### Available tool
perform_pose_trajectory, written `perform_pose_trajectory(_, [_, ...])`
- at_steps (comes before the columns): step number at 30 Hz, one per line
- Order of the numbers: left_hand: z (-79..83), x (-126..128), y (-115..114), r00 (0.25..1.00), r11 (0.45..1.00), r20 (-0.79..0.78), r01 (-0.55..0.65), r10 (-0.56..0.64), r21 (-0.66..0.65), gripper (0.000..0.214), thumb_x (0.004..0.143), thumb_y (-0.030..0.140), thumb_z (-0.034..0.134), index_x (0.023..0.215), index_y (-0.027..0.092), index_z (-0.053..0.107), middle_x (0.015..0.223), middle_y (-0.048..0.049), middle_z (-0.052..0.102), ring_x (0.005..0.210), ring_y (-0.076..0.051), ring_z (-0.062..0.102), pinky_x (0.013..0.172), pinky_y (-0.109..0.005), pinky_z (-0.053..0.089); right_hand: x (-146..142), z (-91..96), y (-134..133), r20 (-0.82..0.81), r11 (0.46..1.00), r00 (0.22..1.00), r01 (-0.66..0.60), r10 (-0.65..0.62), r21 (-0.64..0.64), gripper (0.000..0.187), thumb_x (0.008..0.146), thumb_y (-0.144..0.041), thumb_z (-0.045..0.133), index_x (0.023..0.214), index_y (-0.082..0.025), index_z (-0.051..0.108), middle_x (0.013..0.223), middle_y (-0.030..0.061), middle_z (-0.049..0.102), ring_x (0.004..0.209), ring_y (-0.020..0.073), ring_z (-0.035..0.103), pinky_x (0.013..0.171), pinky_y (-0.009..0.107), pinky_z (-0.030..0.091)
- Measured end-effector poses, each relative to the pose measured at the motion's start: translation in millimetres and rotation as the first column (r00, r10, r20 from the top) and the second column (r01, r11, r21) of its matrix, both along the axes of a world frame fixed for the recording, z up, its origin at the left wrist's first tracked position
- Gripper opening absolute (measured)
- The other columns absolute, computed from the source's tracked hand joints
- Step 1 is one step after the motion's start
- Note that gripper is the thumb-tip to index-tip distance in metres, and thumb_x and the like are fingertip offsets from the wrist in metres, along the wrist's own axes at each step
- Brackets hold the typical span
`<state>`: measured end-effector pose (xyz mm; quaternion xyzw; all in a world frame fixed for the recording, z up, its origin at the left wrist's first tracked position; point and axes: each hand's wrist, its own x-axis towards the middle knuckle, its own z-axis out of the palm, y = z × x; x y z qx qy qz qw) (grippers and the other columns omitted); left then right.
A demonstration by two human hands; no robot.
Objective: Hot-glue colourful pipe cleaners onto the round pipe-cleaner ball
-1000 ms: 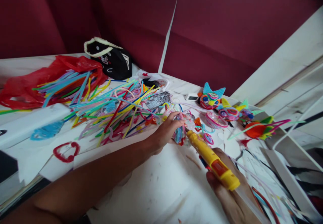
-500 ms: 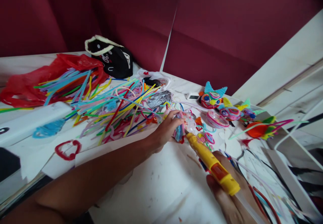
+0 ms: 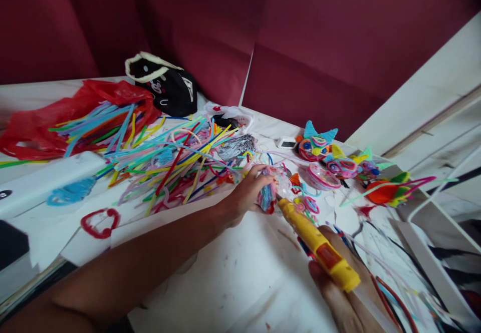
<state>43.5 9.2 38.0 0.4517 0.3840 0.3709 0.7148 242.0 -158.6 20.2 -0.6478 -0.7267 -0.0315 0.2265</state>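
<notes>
My left hand (image 3: 248,193) grips a small rounded craft piece (image 3: 266,198) wound in pink, blue and striped pipe cleaner, partly hidden by the fingers. In my right hand (image 3: 338,283) is a yellow glue gun (image 3: 311,238) with an orange-red window. Its nozzle points at the right side of the craft piece; whether they touch I cannot tell. A clear glue stick (image 3: 370,305) trails from the gun's back end. Close by on the right lie a pink pipe-cleaner ring (image 3: 311,205) and a shallow pink-edged round piece (image 3: 323,178).
Loose pipe cleaners (image 3: 176,157) cover the left, beside a red plastic bag (image 3: 33,127) and a black cloth bag (image 3: 169,90). At the back right stand a small digital display (image 3: 287,143) and several finished pipe-cleaner figures (image 3: 315,147). A white rack (image 3: 421,243) borders the right.
Both hands stay almost in place. The glue gun has shifted very slightly, with its nozzle still at the craft piece.
</notes>
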Motion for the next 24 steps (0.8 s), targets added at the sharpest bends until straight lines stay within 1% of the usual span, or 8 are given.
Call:
perform_pose_trajectory(3, [0.4, -0.1, -0.7, 1.000, 1.000, -0.003, 0.005, -0.005, 0.002, 0.045, 0.079, 0.036, 0.052, 0.124, 0.031, 0.047, 0.098, -0.0027, 0.054, 0.082, -0.020, 0.059, 0.063, -0.037, 0.057, 0.0, 4.4, 2.7, -0.056, 1.000, 0.998, -0.028, 0.028, -0.006, 0.047, 0.081, -0.039, 0.060, 0.127, -0.034, 0.055, 0.111, 0.0057, 0.069, 0.104, 0.0310, 0.067, 0.071, 0.035, 0.062])
perform_pose_trajectory(6, [1.0, -0.4, -0.5, 1.000, 1.000, -0.005, 0.011, -0.011, -0.001, 0.045, 0.080, 0.035, 0.052, 0.125, 0.031, 0.047, 0.092, -0.0022, 0.055, 0.080, -0.019, 0.058, 0.061, -0.031, 0.055, -2.7, 6.5, 6.8, -0.082, 0.999, 0.996, -0.039, 0.038, -0.007, 0.042, 0.083, -0.037, 0.056, 0.125, -0.035, 0.056, 0.117, 0.0050, 0.067, 0.107, 0.0313, 0.066, 0.069, 0.035, 0.062])
perform_pose_trajectory(8, [1.2, -0.6, 0.2, 1.000, 1.000, -0.004, 0.017, -0.017, -0.004, 0.044, 0.080, 0.034, 0.052, 0.124, 0.032, 0.047, 0.092, -0.0020, 0.056, 0.081, -0.019, 0.059, 0.060, -0.030, 0.054, -5.5, 7.0, 10.6, -0.084, 1.000, 0.996, -0.029, 0.028, -0.008, 0.042, 0.084, -0.035, 0.055, 0.126, -0.035, 0.055, 0.121, 0.0050, 0.065, 0.110, 0.0305, 0.064, 0.071, 0.034, 0.061])
perform_pose_trajectory(12, [0.9, -1.1, 2.1, 0.999, 0.999, -0.009, 0.039, -0.039, -0.029, 0.045, 0.080, 0.035, 0.054, 0.124, 0.032, 0.048, 0.100, -0.0028, 0.057, 0.086, -0.020, 0.059, 0.061, -0.031, 0.055, -9.2, 6.3, 17.6, -0.091, 1.000, 0.996, -0.021, 0.019, -0.021, 0.043, 0.087, -0.033, 0.053, 0.130, -0.033, 0.052, 0.123, 0.0055, 0.063, 0.115, 0.0290, 0.061, 0.081, 0.033, 0.059])
perform_pose_trajectory(15, [-0.2, -1.2, 2.7, 0.999, 0.999, -0.020, 0.040, -0.041, -0.013, 0.045, 0.079, 0.036, 0.054, 0.124, 0.032, 0.049, 0.105, -0.0036, 0.057, 0.088, -0.021, 0.059, 0.061, -0.031, 0.056, -9.2, 4.1, 20.6, -0.103, 1.000, 0.995, -0.016, 0.015, -0.013, 0.039, 0.089, -0.037, 0.050, 0.128, -0.032, 0.053, 0.126, 0.0057, 0.062, 0.118, 0.0294, 0.059, 0.087, 0.035, 0.058])
perform_pose_trajectory(18, [-1.1, -1.2, 2.6, 0.999, 0.999, -0.026, 0.040, -0.040, -0.015, 0.045, 0.078, 0.036, 0.055, 0.123, 0.032, 0.050, 0.109, -0.0035, 0.058, 0.087, -0.020, 0.059, 0.061, -0.032, 0.056, -8.8, 1.5, 23.5, -0.125, 1.000, 0.992, -0.011, 0.008, -0.020, 0.037, 0.090, -0.039, 0.050, 0.125, -0.032, 0.055, 0.126, 0.0053, 0.062, 0.117, 0.0293, 0.059, 0.091, 0.037, 0.055])
perform_pose_trajectory(20, [-1.1, -1.2, 2.6, 0.999, 0.999, -0.017, 0.033, -0.034, -0.028, 0.044, 0.078, 0.036, 0.055, 0.122, 0.032, 0.050, 0.108, -0.0031, 0.058, 0.086, -0.019, 0.059, 0.062, -0.032, 0.056, -8.3, -0.4, 25.0, -0.133, 1.000, 0.991, -0.006, 0.002, -0.029, 0.037, 0.090, -0.039, 0.050, 0.126, -0.031, 0.055, 0.126, 0.0053, 0.062, 0.116, 0.0291, 0.060, 0.091, 0.038, 0.055])
perform_pose_trajectory(24, [-0.6, -0.8, 3.5, 1.000, 0.999, -0.020, 0.017, -0.017, -0.038, 0.041, 0.079, 0.033, 0.055, 0.120, 0.031, 0.051, 0.096, -0.0018, 0.059, 0.078, -0.017, 0.057, 0.061, -0.030, 0.055, -4.2, -4.9, 22.1, -0.140, 1.000, 0.990, 0.003, -0.006, -0.028, 0.041, 0.091, -0.039, 0.050, 0.131, -0.032, 0.052, 0.130, 0.0054, 0.060, 0.120, 0.0311, 0.057, 0.090, 0.039, 0.056])
